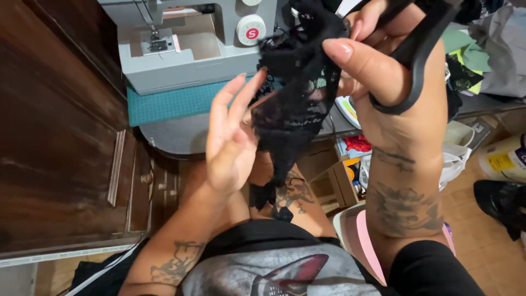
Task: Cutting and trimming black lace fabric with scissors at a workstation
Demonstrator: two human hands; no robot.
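Behind the hands sits a grey sewing machine (186, 44) on a teal mat (170, 103), while the right hand (383, 71) pinches the top of a black lace cloth (293, 93) with black scissors (422, 49) looped on it, and the open left hand (233, 137) touches its thin, see-through, hanging side.

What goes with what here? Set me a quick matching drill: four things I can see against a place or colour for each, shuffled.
Things:
1. sewing machine
2. cutting mat
3. black lace fabric
4. scissors

Descriptions:
A. teal, lying under the machine
B. black handle looped around the right hand thumb
C. grey, standing at the top of the view
D. hanging between the two hands, beside the open left hand

Pairs: 1-C, 2-A, 3-D, 4-B
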